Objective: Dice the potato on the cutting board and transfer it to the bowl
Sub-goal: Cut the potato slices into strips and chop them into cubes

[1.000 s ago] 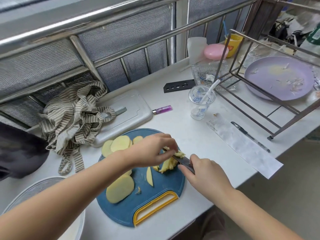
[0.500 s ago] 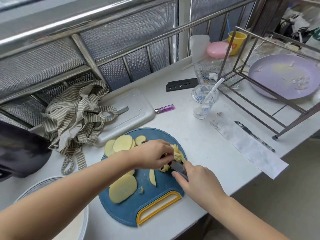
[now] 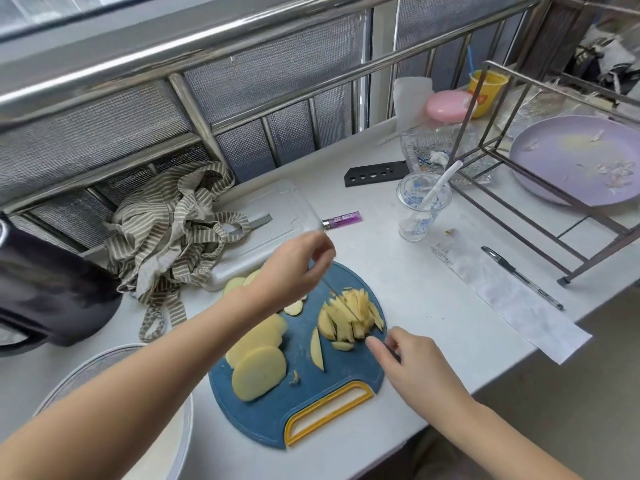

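A blue cutting board (image 3: 270, 420) with a yellow handle lies at the counter's front edge. A fan of cut potato strips (image 3: 349, 317) sits on its right side, and several round potato slices (image 3: 259, 368) are stacked on its left. My right hand (image 3: 412, 365) rests at the board's right edge just below the strips and grips a knife, of which only a dark sliver shows between the fingers. My left hand (image 3: 298, 268) hovers blurred above the board's far side, fingers loosely curled, holding nothing. The white bowl (image 3: 187, 420) is at the bottom left, partly under my left forearm.
A striped cloth (image 3: 173, 230) and a white tray (image 3: 280, 216) lie behind the board. To the right are a purple lighter (image 3: 341, 220), a plastic cup (image 3: 420, 209), a pen (image 3: 519, 275) on a paper strip, a metal rack (image 3: 554, 209) and a purple plate (image 3: 581, 161).
My left hand has lifted off the potato and moved up and back. The cut strips now lie uncovered. My right hand has drawn back toward the board's right edge.
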Demonstrator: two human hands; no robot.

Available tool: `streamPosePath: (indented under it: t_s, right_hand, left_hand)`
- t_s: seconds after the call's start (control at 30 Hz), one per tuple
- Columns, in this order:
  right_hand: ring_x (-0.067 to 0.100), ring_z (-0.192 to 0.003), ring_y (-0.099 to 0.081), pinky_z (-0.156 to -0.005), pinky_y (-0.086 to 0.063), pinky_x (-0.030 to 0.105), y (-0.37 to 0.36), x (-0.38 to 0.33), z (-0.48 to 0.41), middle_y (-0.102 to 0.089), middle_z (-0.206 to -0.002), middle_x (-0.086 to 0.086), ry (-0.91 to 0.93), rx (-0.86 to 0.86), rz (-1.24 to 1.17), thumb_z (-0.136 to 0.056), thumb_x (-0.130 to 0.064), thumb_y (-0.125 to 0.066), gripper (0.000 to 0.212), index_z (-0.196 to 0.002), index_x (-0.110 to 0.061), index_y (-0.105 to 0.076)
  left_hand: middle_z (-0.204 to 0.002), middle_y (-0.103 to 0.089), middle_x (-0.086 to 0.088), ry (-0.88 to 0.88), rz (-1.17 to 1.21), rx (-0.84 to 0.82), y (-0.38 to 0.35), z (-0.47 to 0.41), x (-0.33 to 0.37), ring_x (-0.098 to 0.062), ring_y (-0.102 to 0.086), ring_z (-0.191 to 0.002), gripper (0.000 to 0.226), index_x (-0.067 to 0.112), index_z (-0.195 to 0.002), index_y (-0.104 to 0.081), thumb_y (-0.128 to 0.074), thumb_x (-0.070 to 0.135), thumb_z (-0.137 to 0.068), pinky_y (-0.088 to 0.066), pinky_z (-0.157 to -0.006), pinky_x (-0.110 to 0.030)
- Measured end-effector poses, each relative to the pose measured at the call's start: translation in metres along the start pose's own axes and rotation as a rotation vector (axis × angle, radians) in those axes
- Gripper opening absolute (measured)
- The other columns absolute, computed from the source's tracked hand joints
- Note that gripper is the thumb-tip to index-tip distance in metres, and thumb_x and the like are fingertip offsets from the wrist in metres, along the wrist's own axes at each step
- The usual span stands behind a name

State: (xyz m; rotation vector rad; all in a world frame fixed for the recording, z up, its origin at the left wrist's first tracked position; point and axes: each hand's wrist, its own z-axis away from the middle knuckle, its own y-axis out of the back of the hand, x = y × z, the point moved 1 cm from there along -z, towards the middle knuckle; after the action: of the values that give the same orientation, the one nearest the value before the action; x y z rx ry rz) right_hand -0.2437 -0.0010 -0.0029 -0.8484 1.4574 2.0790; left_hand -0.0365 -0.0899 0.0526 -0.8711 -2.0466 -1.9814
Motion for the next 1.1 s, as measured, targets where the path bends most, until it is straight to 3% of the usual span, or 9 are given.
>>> streamPosePath:
  t_s: [0.1, 0.23, 0.33, 0.43, 0.63, 0.73, 0.83, 0.97, 1.1]
  right_hand:
    - [0.013, -0.047, -0.039, -0.052, -0.038, 0.035, 0.005, 0.006, 0.000, -0.046, -0.053, 0.001, -0.036, 0.039, -0.091, -0.095, -0.047, -0.049, 0.044, -0.065, -0.016, -0.042]
    - [0.017, -0.047, -0.039, -0.053, -0.047, 0.044, 0.009, 0.011, 0.000, -0.056, -0.061, 0.018, -0.087, 0.078, -0.143, -0.093, -0.050, -0.048, 0.050, -0.068, -0.007, -0.044]
    - [0.018, -0.049, -0.038, -0.052, -0.045, 0.042, 0.008, 0.015, 0.000, -0.051, -0.058, 0.014, -0.099, 0.097, -0.181, -0.093, -0.050, -0.049, 0.052, -0.069, -0.004, -0.043]
    - [0.018, -0.048, -0.036, -0.051, -0.041, 0.038, 0.007, 0.019, 0.003, -0.045, -0.055, 0.006, -0.093, 0.106, -0.189, -0.092, -0.052, -0.048, 0.052, -0.068, -0.006, -0.040]
    - [0.016, -0.047, -0.037, -0.050, -0.041, 0.038, 0.005, 0.022, 0.007, -0.047, -0.055, 0.008, -0.083, 0.109, -0.191, -0.092, -0.051, -0.046, 0.052, -0.068, -0.006, -0.043]
    - [0.017, -0.047, -0.036, -0.050, -0.042, 0.042, 0.003, 0.022, 0.007, -0.048, -0.056, 0.014, -0.082, 0.117, -0.211, -0.091, -0.052, -0.047, 0.053, -0.068, -0.005, -0.043]
    - [0.018, -0.048, -0.036, -0.049, -0.040, 0.039, 0.002, 0.021, 0.006, -0.046, -0.055, 0.012, -0.076, 0.126, -0.240, -0.091, -0.054, -0.047, 0.053, -0.067, -0.006, -0.042]
    - [0.018, -0.048, -0.037, -0.049, -0.039, 0.038, 0.003, 0.021, 0.005, -0.046, -0.055, 0.010, -0.065, 0.133, -0.249, -0.091, -0.053, -0.047, 0.053, -0.069, -0.005, -0.044]
    - [0.019, -0.048, -0.037, -0.049, -0.042, 0.042, 0.003, 0.023, 0.005, -0.050, -0.059, 0.020, -0.075, 0.146, -0.244, -0.089, -0.056, -0.046, 0.056, -0.070, -0.003, -0.045]
  left_hand:
    - [-0.081, -0.062, 0.006, 0.120, -0.003, 0.074, -0.001, 0.015, -0.005, -0.011, -0.056, -0.073, 0.008, 0.014, -0.093, -0.061, -0.055, 0.018, -0.094, -0.043, -0.066, -0.021]
    - [-0.088, -0.062, 0.006, 0.123, -0.128, -0.266, -0.032, 0.039, -0.007, -0.010, -0.056, -0.077, 0.015, 0.016, -0.101, -0.065, -0.062, 0.027, -0.091, -0.048, -0.073, -0.024]
    - [-0.095, -0.067, -0.002, 0.082, -0.268, -0.446, -0.067, 0.052, -0.004, -0.019, -0.061, -0.086, 0.023, 0.013, -0.102, -0.069, -0.061, 0.032, -0.091, -0.050, -0.075, -0.030]
    - [-0.092, -0.069, -0.008, 0.088, -0.417, -0.505, -0.090, 0.056, -0.004, -0.027, -0.063, -0.087, 0.029, 0.008, -0.095, -0.070, -0.059, 0.033, -0.090, -0.053, -0.075, -0.035]
    - [-0.085, -0.066, -0.011, 0.166, -0.361, -0.498, -0.094, 0.061, 0.000, -0.029, -0.062, -0.077, 0.022, 0.006, -0.086, -0.065, -0.057, 0.026, -0.083, -0.050, -0.066, -0.034]
    - [-0.060, -0.054, -0.008, 0.432, -0.032, -0.276, -0.086, 0.060, -0.003, -0.021, -0.048, -0.055, 0.020, 0.010, -0.065, -0.061, -0.061, 0.022, -0.081, -0.043, -0.055, -0.027]
    - [-0.051, -0.058, -0.009, 0.678, 0.146, -0.111, -0.079, 0.045, -0.008, -0.015, -0.046, -0.045, 0.031, -0.005, -0.062, -0.068, -0.063, 0.018, -0.082, -0.041, -0.048, -0.023]
    - [-0.061, -0.069, -0.015, 0.734, 0.176, -0.100, -0.078, 0.032, -0.006, -0.016, -0.057, -0.050, 0.026, -0.003, -0.064, -0.071, -0.061, 0.012, -0.082, -0.050, -0.054, -0.026]
    - [-0.050, -0.062, 0.000, 0.798, 0.245, -0.139, -0.076, 0.025, -0.009, -0.007, -0.050, -0.042, 0.029, 0.004, -0.062, -0.071, -0.061, 0.014, -0.087, -0.039, -0.044, -0.017]
